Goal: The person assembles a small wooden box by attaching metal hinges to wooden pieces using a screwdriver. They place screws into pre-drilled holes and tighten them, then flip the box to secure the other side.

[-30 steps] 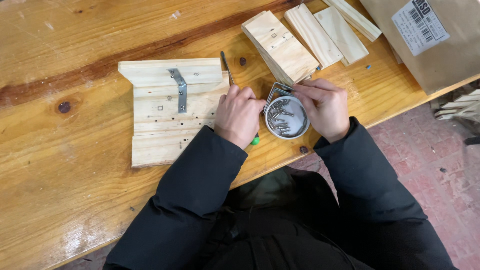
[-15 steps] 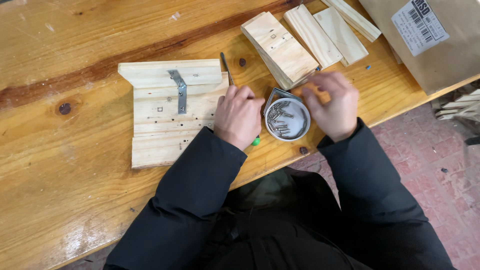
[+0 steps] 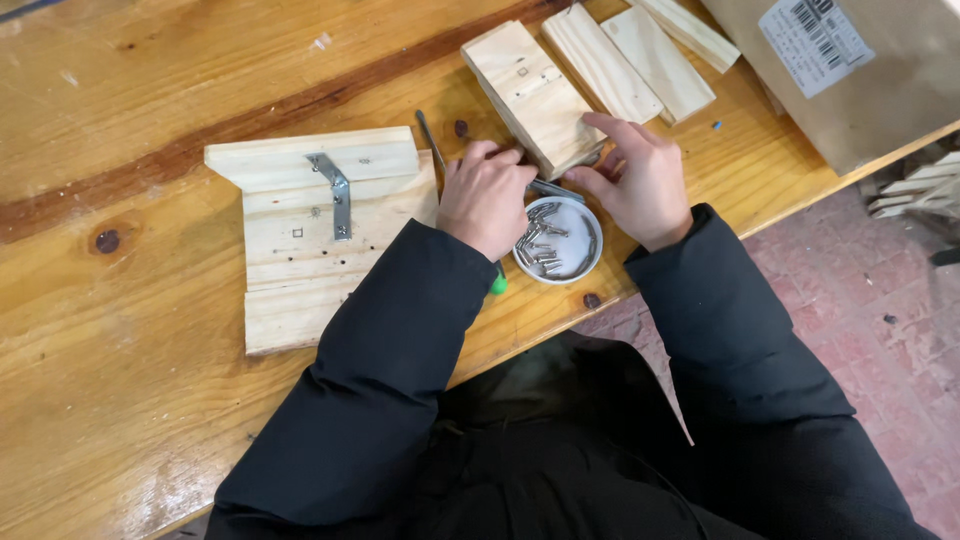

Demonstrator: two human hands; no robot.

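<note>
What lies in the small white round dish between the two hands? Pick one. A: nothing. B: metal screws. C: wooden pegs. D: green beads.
B: the white dish, sitting between the left hand and the right hand, holds a loose heap of small grey metal screws.

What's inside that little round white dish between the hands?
The dish holds a loose pile of small metal screws. The left hand covers its left edge, so anything under there is hidden.

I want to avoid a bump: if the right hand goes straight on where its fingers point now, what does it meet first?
The right hand points up-left toward the thick wooden block. Its fingertips already look to be at the block's near end, so the block comes first, though actual contact is hard to judge.
</note>
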